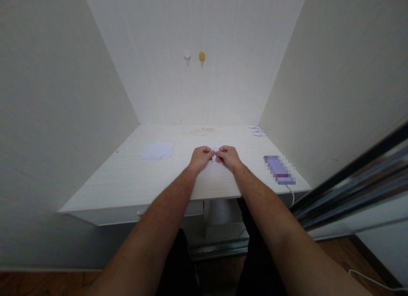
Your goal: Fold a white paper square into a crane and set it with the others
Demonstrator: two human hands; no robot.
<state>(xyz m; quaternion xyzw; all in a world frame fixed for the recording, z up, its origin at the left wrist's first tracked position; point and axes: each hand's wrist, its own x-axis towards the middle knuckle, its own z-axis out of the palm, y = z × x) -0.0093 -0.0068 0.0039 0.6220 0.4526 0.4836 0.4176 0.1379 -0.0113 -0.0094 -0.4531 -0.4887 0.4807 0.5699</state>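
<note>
A small folded piece of white paper (pixel 213 159) is held upright between my two hands, just above the white desk (pixel 127 183). My left hand (pixel 202 157) pinches its left side with thumb and curled fingers. On the right side, my right hand (pixel 228 156) pinches it the same way, the thumbs nearly meeting in the middle. Parts of the paper are hidden behind the fingers. To the left lies a stack of white paper sheets (pixel 157 151). Several folded paper pieces (pixel 257 131) sit at the far right corner of the desk.
At the right edge lies a blurred-out phone-shaped object (pixel 279 169) with a white cable (pixel 291 196) hanging over the front edge. Walls close in the desk at the back and sides. A white hook (pixel 187 55) and a yellow hook (pixel 202 57) are on the back wall.
</note>
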